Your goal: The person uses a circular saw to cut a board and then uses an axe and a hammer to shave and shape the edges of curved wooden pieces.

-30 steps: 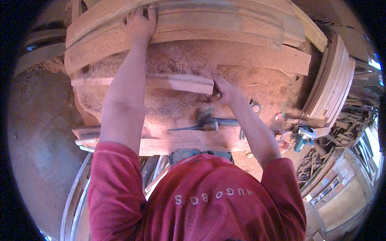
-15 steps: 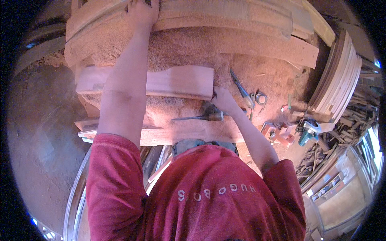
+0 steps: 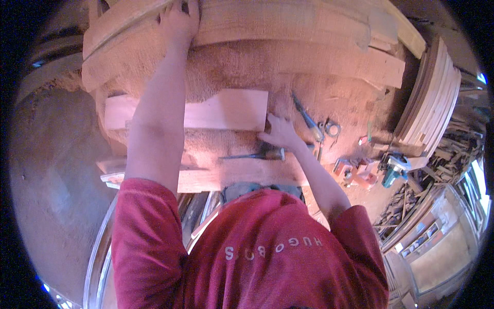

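Note:
My left hand [image 3: 179, 24] reaches to the far side of the bench, its fingers spread against a long curved timber [image 3: 288, 26]; the fingertips are partly cut off by the upper edge. Nearer to me lies a short pale board [image 3: 226, 110] with a stepped, curved far edge, partly hidden under my left forearm. At its right end is my right hand [image 3: 282, 133], fingers apart, touching the end around the near corner. Just below the board rests a hammer-like tool [image 3: 265, 154] with a dark, thin shaft.
Sawdust covers the bench [image 3: 339, 92]. A dark-handled tool [image 3: 307, 119] and a round tape-like roll [image 3: 332, 127] lie to the right. Beyond them are an orange tool [image 3: 360, 172], a teal power tool [image 3: 395, 170], stacked curved boards [image 3: 432, 98] and a pile of wood scraps [image 3: 411, 206].
The pale board has turned so that one flat face shows where two faces showed before. My right hand has loosened, its fingers spreading at the board's end. The left hand stays put.

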`<state>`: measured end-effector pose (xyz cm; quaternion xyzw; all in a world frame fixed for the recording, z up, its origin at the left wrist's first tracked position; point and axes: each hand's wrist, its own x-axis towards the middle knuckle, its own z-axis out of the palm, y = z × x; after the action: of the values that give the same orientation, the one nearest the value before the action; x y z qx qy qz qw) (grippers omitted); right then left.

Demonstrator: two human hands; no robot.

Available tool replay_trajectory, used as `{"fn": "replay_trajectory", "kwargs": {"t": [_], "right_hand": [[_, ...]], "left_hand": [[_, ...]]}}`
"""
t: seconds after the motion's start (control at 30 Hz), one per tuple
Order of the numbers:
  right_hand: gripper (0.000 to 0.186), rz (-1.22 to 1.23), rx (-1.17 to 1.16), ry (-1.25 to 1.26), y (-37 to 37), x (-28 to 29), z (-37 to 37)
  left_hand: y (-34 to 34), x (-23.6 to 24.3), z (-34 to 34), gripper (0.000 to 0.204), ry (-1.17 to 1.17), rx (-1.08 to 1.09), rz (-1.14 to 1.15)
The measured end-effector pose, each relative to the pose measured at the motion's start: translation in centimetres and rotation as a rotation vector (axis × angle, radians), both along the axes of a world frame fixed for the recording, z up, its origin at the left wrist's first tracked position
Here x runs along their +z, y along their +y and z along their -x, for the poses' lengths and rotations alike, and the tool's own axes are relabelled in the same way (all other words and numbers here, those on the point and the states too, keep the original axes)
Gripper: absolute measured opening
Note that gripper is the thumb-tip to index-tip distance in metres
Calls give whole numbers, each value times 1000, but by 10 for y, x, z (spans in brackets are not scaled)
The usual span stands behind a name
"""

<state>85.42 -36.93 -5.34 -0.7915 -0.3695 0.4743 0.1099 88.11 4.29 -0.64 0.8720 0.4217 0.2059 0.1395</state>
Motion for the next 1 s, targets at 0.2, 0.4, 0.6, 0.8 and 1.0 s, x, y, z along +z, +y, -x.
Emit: {"fn": "replay_trajectory", "kwargs": {"t": [0.2, 0.4, 0.6, 0.8, 1.0], "right_hand": [[62, -49, -289, 373, 11, 21, -10], [86, -187, -796, 478, 38, 55, -3], [85, -423, -434, 269, 65, 79, -32], [60, -444, -48, -318, 99, 111, -66], [52, -657, 86, -429, 109, 110, -72]], "left_hand": [[13, -36, -1, 50, 69, 42, -92], [10, -31, 0, 43, 24, 35, -123], [12, -38, 3, 44, -19, 51, -113], [9, -21, 2, 45, 30, 69, -91], [6, -20, 3, 49, 12, 84, -91]]}}
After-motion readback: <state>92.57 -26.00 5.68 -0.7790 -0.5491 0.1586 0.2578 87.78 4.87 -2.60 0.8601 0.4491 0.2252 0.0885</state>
